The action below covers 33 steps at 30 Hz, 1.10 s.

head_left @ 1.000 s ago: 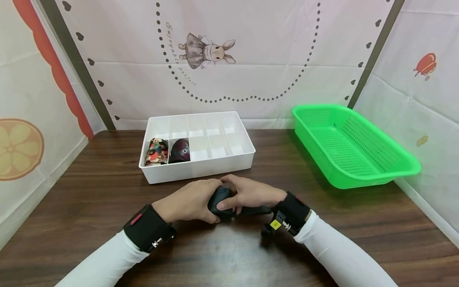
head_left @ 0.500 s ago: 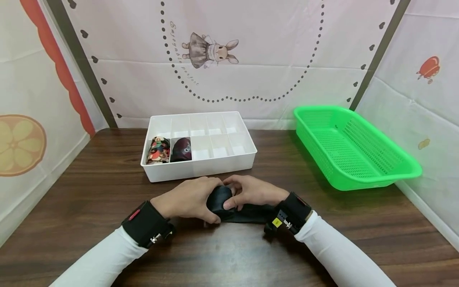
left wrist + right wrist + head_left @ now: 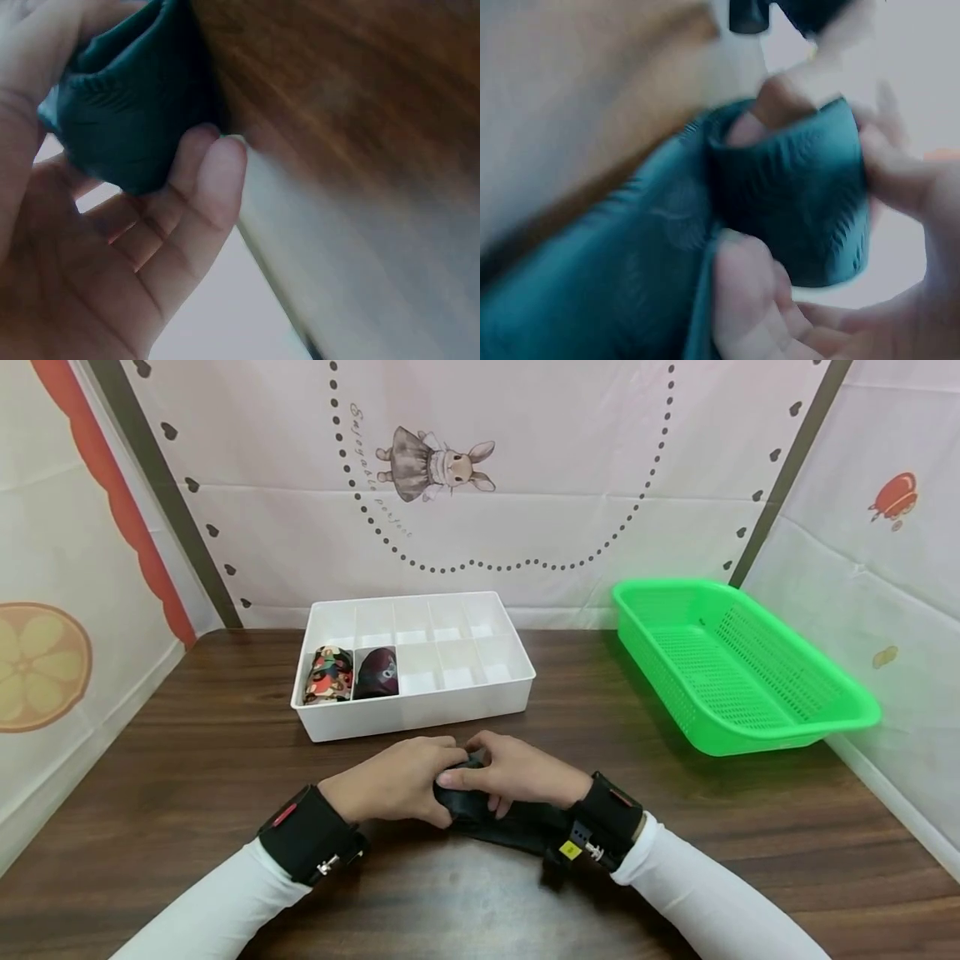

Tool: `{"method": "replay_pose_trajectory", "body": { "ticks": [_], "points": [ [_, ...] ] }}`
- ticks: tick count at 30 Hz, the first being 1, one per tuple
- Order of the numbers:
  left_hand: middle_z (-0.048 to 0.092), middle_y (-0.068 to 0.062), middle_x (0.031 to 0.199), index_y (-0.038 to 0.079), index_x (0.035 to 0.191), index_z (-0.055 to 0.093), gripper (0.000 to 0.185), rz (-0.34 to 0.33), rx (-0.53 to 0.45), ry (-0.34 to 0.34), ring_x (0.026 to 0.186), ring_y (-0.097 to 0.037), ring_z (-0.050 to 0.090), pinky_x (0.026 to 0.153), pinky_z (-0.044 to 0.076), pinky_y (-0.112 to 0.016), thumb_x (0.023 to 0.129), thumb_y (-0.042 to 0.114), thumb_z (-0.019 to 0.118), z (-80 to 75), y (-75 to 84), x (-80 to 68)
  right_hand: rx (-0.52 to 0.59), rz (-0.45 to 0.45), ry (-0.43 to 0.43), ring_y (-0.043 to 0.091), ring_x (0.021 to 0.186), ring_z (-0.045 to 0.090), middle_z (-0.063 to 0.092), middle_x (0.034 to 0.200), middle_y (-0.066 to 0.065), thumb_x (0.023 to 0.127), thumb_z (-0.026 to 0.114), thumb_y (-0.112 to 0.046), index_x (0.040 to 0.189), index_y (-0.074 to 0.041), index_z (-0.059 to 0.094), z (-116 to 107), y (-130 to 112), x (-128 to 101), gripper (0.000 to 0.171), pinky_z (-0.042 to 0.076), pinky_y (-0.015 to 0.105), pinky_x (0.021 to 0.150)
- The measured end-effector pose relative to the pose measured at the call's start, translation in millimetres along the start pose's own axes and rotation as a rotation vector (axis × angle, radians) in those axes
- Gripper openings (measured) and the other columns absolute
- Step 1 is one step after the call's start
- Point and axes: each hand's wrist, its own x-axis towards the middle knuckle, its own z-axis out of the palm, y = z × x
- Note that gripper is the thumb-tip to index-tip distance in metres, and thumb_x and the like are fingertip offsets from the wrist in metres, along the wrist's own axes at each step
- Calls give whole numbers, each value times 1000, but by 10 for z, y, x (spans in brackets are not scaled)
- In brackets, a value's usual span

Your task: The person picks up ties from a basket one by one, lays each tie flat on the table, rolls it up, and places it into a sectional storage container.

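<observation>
A dark teal strip of folded cloth [image 3: 517, 828] lies on the table, its left end wound into a roll [image 3: 127, 124]. My left hand [image 3: 401, 777] curves round the roll from the left, thumb on one side and fingers on the other. From the right, my right hand [image 3: 528, 772] grips the roll, its thumb across the top. In the right wrist view, fingertips of one hand reach inside the roll's open end, and the flat tail [image 3: 622, 262] runs off to the lower left. Part of the tail passes under my right wrist.
Behind my hands stands a white divided box [image 3: 420, 714]. Its front left compartments hold a multicoloured patterned cloth bundle [image 3: 328, 677] and a maroon one [image 3: 377, 674]. A green plastic basket [image 3: 675, 693] sits at the right on the brown table [image 3: 187, 777].
Both hands keep hold of the roll. My right thumb has moved left over its top, and the flat tail now slants toward the front right.
</observation>
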Motion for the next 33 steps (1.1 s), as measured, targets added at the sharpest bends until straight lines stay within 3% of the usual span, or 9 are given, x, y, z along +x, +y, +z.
{"method": "replay_pose_trajectory", "body": {
  "ticks": [2,5,11,15,20,23,28,31,33],
  "points": [
    [55,8,98,17,108,69,38,-5,-4,-17,82,-11,54,74,48,-30,74,21,88,-6,5,8,19,10,0,25,65,68,70,95,10,99,75,-42,144,-2,53,22,7,-16,64,59,39,61],
    [56,8,104,16,118,68,50,-16,-46,-45,88,-12,56,79,49,-31,75,26,90,-20,6,8,84,16,-21,24,71,68,71,104,11,100,76,-31,147,-1,51,-9,52,-59,61,59,38,65],
    [59,8,111,13,129,63,67,41,-112,-67,97,-13,58,86,51,-34,74,30,96,-40,6,2,215,12,-57,26,95,71,70,121,13,99,76,-14,152,2,45,-80,166,-150,64,59,39,83],
    [60,8,107,10,125,66,60,39,-44,-51,94,-12,58,86,51,-33,74,27,93,3,27,5,98,19,23,25,81,71,71,105,10,98,80,-21,154,2,43,-46,92,-180,71,59,37,76],
    [60,7,99,10,114,68,52,5,37,-47,87,-12,56,79,51,-32,70,25,92,16,59,-2,-114,57,131,26,58,67,67,84,9,95,79,-49,158,0,36,91,-97,-229,91,57,39,59],
    [58,7,96,11,113,69,51,-9,22,-63,83,-12,56,75,51,-31,69,23,91,-3,67,-5,-94,56,97,27,56,68,68,87,9,96,74,-54,156,0,38,187,-111,-238,88,58,39,57],
    [56,7,101,13,121,68,61,-39,-44,-120,87,-13,56,76,50,-32,70,34,94,-55,37,-40,44,41,-5,25,66,68,67,98,12,102,74,-34,150,-3,46,173,-33,-268,63,59,38,63],
    [55,8,105,17,126,64,71,-35,-69,-140,92,-13,55,79,49,-33,69,43,97,-74,16,-67,86,48,-55,26,75,68,68,102,11,102,74,-26,151,-4,45,104,7,-268,62,58,38,71],
    [55,8,106,18,125,63,69,-21,-77,-132,93,-12,55,80,49,-33,69,41,97,-75,15,-77,80,47,-65,26,76,67,69,104,10,101,75,-25,152,-3,44,68,17,-248,63,58,37,73]
  ]
}}
